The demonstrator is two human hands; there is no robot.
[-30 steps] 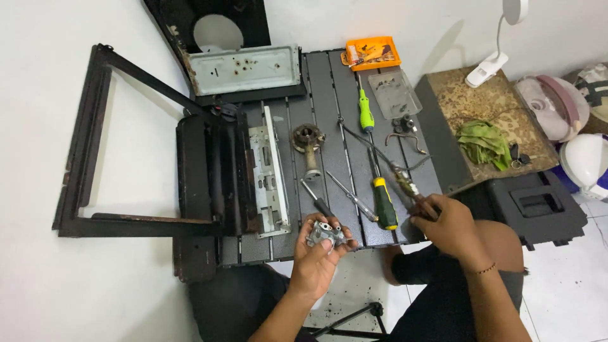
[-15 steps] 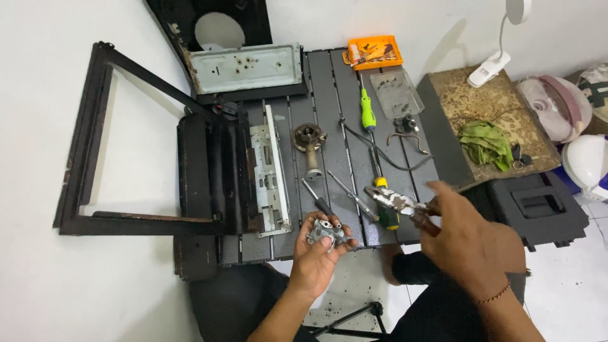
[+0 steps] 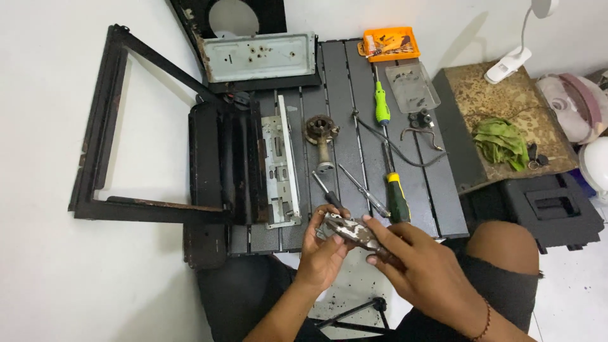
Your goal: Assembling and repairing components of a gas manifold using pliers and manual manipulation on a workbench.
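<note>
Hand on hand at the near edge of the dark slatted counter [image 3: 345, 88]: my left hand [image 3: 323, 253] is closed around a small grey metal part [image 3: 329, 229], cupping it from below just off the counter's front lip, while my right hand [image 3: 415, 269] grips a pair of worn pliers [image 3: 354, 233] whose nose points left and meets that part. Whether the nose has actually bitten onto the part, I cannot tell; my fingers hide the contact.

By my reading, the step in hand is working the small part loose or apart with the pliers. The next move would call for a steady left-hand hold and a firm, square bite before any twist, since a slip would send the nose toward my left fingers.

Just beyond my hands, 2 thin black-handled drivers [image 3: 329, 196] lie on the slats, with a yellow-and-black screwdriver [image 3: 396, 193] beside them and a green-handled screwdriver [image 3: 381, 107] farther up. A rusty round burner piece [image 3: 321, 133] sits mid-counter near a bent dark wire [image 3: 396, 149]. To the left rest a pale metal bracket strip [image 3: 278, 171] and a black stove body [image 3: 221, 164]; an orange tray of small bits [image 3: 387, 43] sits at the far edge. A green rag [image 3: 503, 140] lies on the worn board [image 3: 468, 82] to the right.
</note>
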